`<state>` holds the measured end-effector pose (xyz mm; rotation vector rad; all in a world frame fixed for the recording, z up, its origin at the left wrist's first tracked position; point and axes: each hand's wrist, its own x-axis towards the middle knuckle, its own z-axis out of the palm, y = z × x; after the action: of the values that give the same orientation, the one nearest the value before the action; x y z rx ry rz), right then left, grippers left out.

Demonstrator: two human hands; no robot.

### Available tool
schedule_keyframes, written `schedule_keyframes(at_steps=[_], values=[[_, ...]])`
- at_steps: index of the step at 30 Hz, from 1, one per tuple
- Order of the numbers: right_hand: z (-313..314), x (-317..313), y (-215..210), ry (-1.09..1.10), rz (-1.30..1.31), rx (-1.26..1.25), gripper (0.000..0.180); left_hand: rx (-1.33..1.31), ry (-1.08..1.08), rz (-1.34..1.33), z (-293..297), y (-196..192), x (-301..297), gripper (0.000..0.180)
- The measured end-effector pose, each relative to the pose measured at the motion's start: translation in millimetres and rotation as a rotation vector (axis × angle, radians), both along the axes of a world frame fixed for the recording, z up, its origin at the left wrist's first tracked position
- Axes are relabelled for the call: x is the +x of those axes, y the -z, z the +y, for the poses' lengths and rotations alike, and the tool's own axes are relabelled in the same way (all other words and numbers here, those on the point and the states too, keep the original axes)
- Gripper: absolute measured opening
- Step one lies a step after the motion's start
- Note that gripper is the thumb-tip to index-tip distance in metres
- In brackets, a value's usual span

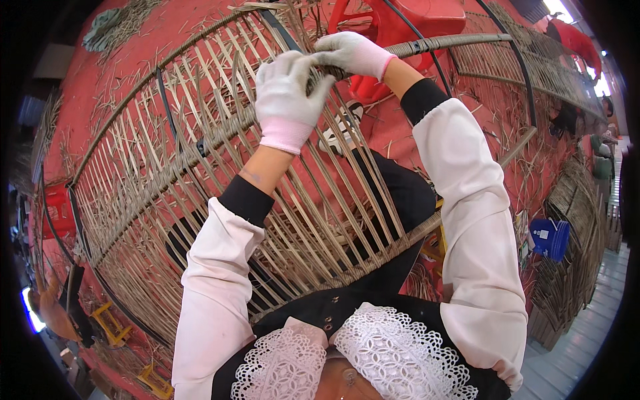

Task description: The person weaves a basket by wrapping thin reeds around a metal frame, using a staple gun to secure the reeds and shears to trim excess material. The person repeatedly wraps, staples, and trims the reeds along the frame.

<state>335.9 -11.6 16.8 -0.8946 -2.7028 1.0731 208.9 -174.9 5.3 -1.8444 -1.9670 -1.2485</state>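
Note:
A long curved wicker frame [230, 132] of thin pale strips lies across my lap and reaches away to the far left. Its middle rail is wrapped in brown strands on the left and runs on as a barer pole [460, 41] to the right. My left hand [288, 93], in a white glove with a pink cuff, curls its fingers over this rail, thumb out to the right. Close by, my right hand [353, 55], gloved alike, bends its fingers down onto the same rail. The fingertips of both hands nearly meet, and any strand between them is hidden.
Dark bands [167, 103] cross the frame. Beyond the rail stands a red plastic stool [417, 20]. Loose strips litter the red floor [137, 73]. On the right are a blue bucket [550, 239] and a stack of woven panels [567, 267]. A yellow stand [111, 325] is at lower left.

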Motion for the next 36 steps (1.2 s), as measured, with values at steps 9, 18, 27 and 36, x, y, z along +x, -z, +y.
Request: schedule_keyframes(at_steps=[9,18,27,36], values=[[-6.7,-6.9,-7.2,0.037,-0.072,0.139,0.035,-0.006,0.162,0.226,18.9,-1.7,-3.9,0.025],[-0.8,-14.2,-2.0,0.018,-0.134,0.167,0.042,0.027,0.285,0.192,22.5,0.0,-9.7,0.023],[-104.8,17.9,39.1,0.799,0.778,0.316,0.022,-0.175,0.274,0.131,26.0,0.1,-11.0,0.023],[-63.6,3.7,111.0,0.371,0.63,0.067,0.033,-0.163,0.31,0.082,26.9,0.5,-11.2,0.025]])
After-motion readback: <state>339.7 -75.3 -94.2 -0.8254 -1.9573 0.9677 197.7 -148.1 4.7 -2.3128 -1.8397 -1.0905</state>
